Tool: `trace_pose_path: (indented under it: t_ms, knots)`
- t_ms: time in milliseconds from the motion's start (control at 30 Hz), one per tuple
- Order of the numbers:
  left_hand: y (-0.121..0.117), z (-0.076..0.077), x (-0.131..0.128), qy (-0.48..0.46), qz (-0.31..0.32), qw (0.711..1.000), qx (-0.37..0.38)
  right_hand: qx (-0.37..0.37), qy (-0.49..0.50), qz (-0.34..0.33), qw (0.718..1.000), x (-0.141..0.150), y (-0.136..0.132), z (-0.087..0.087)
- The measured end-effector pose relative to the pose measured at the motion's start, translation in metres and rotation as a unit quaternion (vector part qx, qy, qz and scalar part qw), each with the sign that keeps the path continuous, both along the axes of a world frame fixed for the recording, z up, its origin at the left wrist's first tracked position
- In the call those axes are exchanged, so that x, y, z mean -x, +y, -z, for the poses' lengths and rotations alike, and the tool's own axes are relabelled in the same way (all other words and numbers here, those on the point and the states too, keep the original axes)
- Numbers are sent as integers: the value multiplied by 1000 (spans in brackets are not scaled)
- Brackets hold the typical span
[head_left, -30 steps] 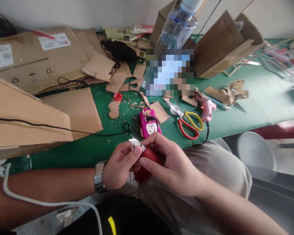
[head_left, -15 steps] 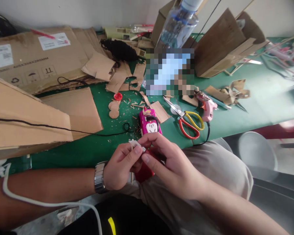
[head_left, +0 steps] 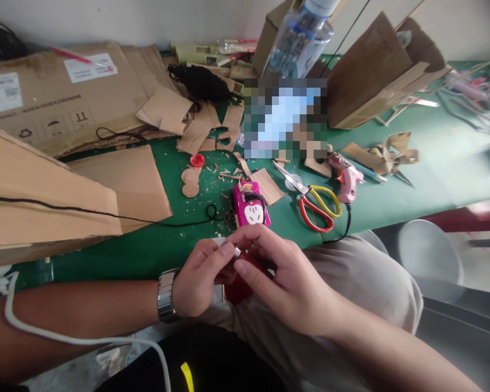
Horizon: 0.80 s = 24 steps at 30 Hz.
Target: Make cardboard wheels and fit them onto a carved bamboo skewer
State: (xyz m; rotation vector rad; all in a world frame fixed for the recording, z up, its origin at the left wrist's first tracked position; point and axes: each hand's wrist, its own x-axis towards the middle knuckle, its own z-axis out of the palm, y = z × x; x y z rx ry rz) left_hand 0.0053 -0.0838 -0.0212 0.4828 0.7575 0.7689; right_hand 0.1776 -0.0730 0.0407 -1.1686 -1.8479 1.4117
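Observation:
My right hand (head_left: 288, 275) is closed round the red handle of a small knife (head_left: 256, 260), with its metal collar showing between my hands. Pinched in my left hand (head_left: 198, 277) is a thin wooden stick (head_left: 223, 294), its lower end showing under the fingers. The left thumb presses by the knife's collar, and the pale blade is mostly covered by fingers. Both hands meet just above my lap, at the table's near edge. A red thing (head_left: 237, 288) shows below them; its kind is unclear. Just beyond lies a pink power socket (head_left: 251, 204) with a black plug in it.
On the green table (head_left: 196, 247) lie scissors (head_left: 316, 207), a pink glue gun (head_left: 347, 177), cardboard scraps (head_left: 265, 185) and a red cap (head_left: 196, 160). Large cardboard (head_left: 90, 188) fills the left. A water bottle (head_left: 298, 43) stands at the back. A black cord (head_left: 167, 224) crosses the front.
The blade, plain to see one second ago, has turned and slipped mostly behind my fingers. My right fingers have shifted slightly on the knife, and less of the stick shows.

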Motion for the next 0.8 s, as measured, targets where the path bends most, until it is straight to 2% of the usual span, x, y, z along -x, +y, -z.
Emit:
trace_pose_path:
  t_ms: [367, 800]
  knots:
    - [-2, -2, -5, -4, -22, 999, -42, -26, -8, 19, 999, 2, -2, 5]
    - [1, -1, -5, 50, -13, 997, -54, -50, -53, 44, 996, 4, -5, 8]
